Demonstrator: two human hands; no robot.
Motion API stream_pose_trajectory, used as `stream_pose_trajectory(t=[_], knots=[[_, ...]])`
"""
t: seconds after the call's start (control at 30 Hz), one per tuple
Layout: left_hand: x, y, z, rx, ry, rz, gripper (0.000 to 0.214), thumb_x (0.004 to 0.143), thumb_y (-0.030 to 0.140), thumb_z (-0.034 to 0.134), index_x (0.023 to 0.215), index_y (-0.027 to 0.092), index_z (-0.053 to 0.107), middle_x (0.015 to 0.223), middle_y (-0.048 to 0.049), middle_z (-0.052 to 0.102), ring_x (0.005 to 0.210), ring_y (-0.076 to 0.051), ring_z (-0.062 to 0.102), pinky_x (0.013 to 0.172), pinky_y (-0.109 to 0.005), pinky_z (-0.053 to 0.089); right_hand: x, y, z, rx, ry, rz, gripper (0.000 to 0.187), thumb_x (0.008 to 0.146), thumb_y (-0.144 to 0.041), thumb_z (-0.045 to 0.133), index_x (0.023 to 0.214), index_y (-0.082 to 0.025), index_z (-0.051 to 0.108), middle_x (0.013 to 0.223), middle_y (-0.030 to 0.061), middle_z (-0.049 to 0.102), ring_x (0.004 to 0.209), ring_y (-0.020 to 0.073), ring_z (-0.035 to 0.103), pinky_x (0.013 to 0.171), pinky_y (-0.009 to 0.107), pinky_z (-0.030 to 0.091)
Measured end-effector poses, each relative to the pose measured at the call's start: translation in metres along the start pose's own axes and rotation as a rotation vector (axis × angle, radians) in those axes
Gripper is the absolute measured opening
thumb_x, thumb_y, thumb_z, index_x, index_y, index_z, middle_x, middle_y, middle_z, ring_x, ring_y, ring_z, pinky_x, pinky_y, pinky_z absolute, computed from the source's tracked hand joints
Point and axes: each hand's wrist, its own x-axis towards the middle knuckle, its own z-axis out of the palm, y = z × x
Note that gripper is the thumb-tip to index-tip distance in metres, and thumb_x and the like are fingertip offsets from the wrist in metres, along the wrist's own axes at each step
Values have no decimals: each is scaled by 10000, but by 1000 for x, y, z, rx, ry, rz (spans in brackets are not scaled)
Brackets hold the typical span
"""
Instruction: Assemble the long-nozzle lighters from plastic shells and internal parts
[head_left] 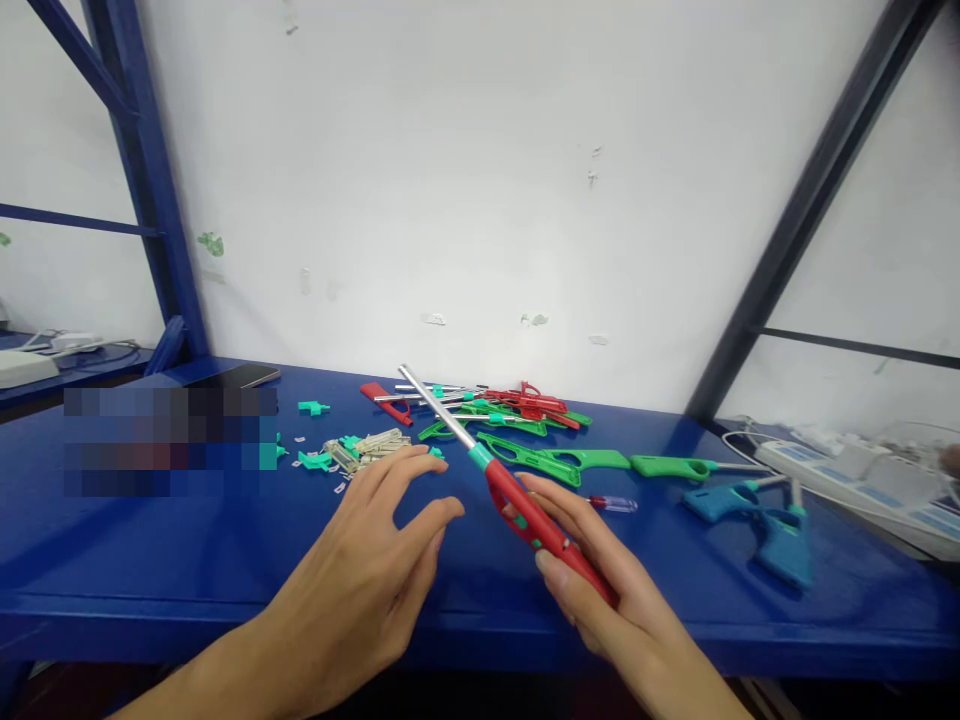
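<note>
A red long-nosed gas lighter [541, 522] lies in my right hand [600, 560], its metal tube tilted up and to the left. My right fingers wrap round its handle, and a teal collar joins the tube to the red body. My left hand [382, 550] hovers beside it above the table, fingers apart and slightly curled, touching nothing I can see. Just beyond the left fingertips are clear lighter fluid cartridges [379, 447] and small teal plastic parts [315, 460]. A screwdriver with a clear purple handle [615, 504] lies behind the right hand.
Red and green lighter shells [525, 405] with metal tubes are heaped near the wall. A green lighter [667, 467] and two blue lighters [784, 545] lie to the right, near white power strips [855, 495]. The blue table [225, 560] has frame posts at both sides.
</note>
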Motion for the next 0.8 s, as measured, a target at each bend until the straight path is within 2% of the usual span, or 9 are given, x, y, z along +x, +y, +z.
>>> stream_pose_trajectory(t=[0.13, 0.23, 0.3, 0.37, 0.4, 0.47, 0.53, 0.63, 0.8], knots=[[1, -8, 2, -19, -141, -85, 236, 1037, 143, 466, 1078, 213, 687, 1315, -144, 601, 1304, -315, 542, 1072, -537, 526, 3, -1, 1, -23, 54, -19, 502, 1076, -279, 557, 1570, -357, 516, 1374, 60, 743, 1235, 264, 725, 862, 306, 659], [3, -12, -3, -70, -145, -130, 269, 1057, 185, 443, 1002, 203, 706, 1215, -134, 653, 1207, -299, 602, 1037, -515, 542, 2, 0, 0, 12, 33, 21, 481, 1063, -368, 587, 1542, -379, 542, 1477, 51, 678, 1347, 269, 649, 988, 332, 615], [5, -11, -6, -157, -137, -201, 258, 1062, 235, 468, 1091, 208, 723, 1189, -120, 684, 1132, -277, 647, 998, -477, 567, 1, -2, 2, 134, 17, 77, 462, 1052, -421, 600, 1511, -383, 568, 1466, 62, 676, 1279, 262, 679, 925, 308, 629], [9, -7, -9, -347, -178, -309, 254, 1050, 310, 546, 1215, 220, 716, 1151, -94, 724, 982, -235, 698, 895, -399, 613, 4, -9, 9, 366, -22, 179, 453, 1045, -466, 608, 1486, -373, 570, 1308, 83, 740, 945, 196, 750, 683, 232, 623], [11, -5, -11, -482, -195, -362, 272, 1032, 348, 598, 1240, 220, 717, 1116, -81, 746, 915, -218, 713, 846, -366, 626, 6, -15, 15, 513, -62, 246, 461, 1045, -486, 609, 1486, -369, 550, 1166, 72, 767, 715, 135, 695, 551, 190, 560], [16, -2, -16, -776, -188, -444, 288, 987, 402, 688, 1190, 207, 751, 1030, -60, 780, 872, -212, 737, 823, -337, 637, 14, -26, 32, 775, -212, 324, 537, 1009, -527, 662, 1489, -352, 497, 850, -3, 728, 412, 41, 409, 354, 128, 326], [21, -5, -24, -970, -112, -514, 283, 950, 432, 744, 1105, 198, 787, 1008, -59, 801, 936, -241, 757, 864, -347, 637, 24, -37, 49, 920, -242, 294, 579, 984, -537, 691, 1479, -324, 480, 785, -37, 674, 370, 31, 363, 327, 137, 299], [25, -18, -41, -957, -9, -567, 275, 909, 432, 800, 1065, 206, 812, 1023, -48, 813, 942, -244, 757, 857, -328, 631, 36, -45, 66, 931, -172, 292, 508, 954, -559, 722, 1337, -267, 561, 814, -42, 637, 428, 24, 410, 386, 138, 347], [28, -25, -59, -829, 1, -568, 341, 979, 492, 698, 916, 173, 801, 810, -28, 776, 743, -178, 697, 659, -227, 569, 34, -46, 66, 657, -393, 274, 497, 1043, -629, 541, 1281, -208, 658, 843, 22, 711, 586, 80, 531, 516, 181, 399]])
